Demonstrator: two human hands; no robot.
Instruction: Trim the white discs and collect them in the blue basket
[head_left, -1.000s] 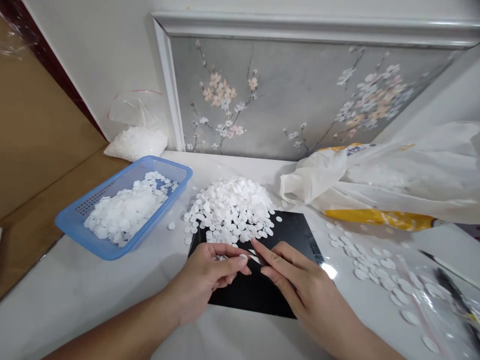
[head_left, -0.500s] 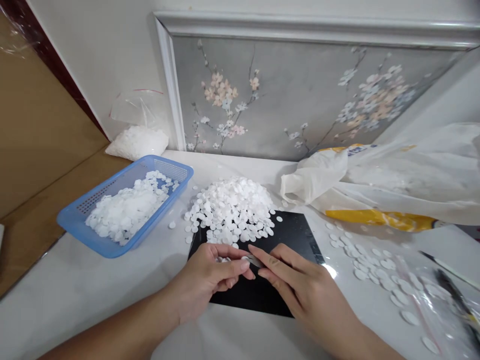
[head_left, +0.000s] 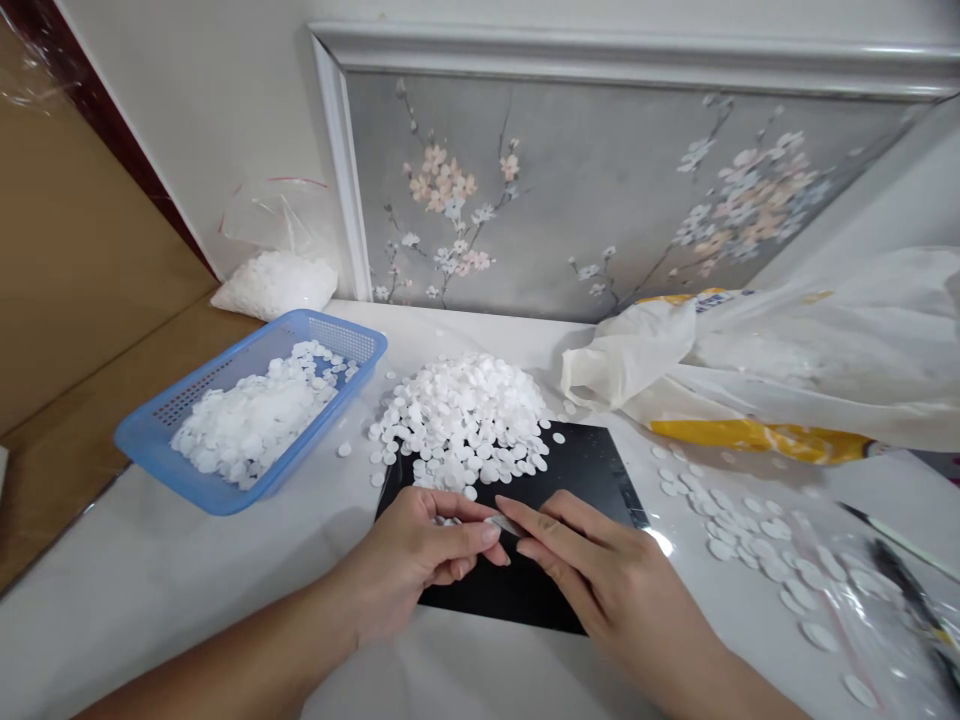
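Over the black sheet [head_left: 517,585], my left hand [head_left: 431,545] pinches a small white disc [head_left: 492,520] between thumb and fingertips. A few more white discs [head_left: 448,521] sit in the curl of its fingers. My right hand [head_left: 600,560] is closed around a thin greyish, blade-like tool [head_left: 510,525], mostly hidden by the fingers. Its tip meets the disc at my left fingertips. Just beyond my hands, a big heap of white discs [head_left: 469,410] covers the far part of the sheet.
To the left is a blue basket [head_left: 217,508] with many white discs inside. A clear bag [head_left: 277,285] of white pieces leans at the wall. On the right lie a large white plastic bag [head_left: 787,370], scattered discs [head_left: 750,530] and a black pen-like tool [head_left: 907,580].
The grey tool has shifted slightly at my left fingertips, and the pinched disc sits at a somewhat different angle. Both hands stay in nearly the same place.
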